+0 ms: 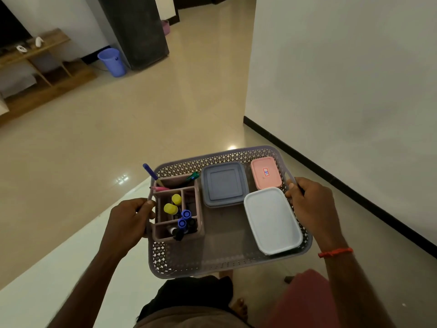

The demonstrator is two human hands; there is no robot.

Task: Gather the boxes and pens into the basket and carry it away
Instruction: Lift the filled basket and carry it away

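Head view, only cam: basket (201, 262) held up off the floor btwn both hands. L hand (128, 218) curls round the left rim handle, fingertips hidden; R hand (309, 202) grips the right handle. Inside: grey-blue box (223, 184), pink box (266, 172), white box (272, 221), lids on, plus pen holder (201, 216) w/ pens (170, 208) upright; dark ones at its near end are perhaps markers. Forearms cut off at the bottom edge

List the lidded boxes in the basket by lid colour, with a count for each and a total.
Blue-grey box: 1
Pink box: 1
White box: 1
Total: 3, all lying inside the basket
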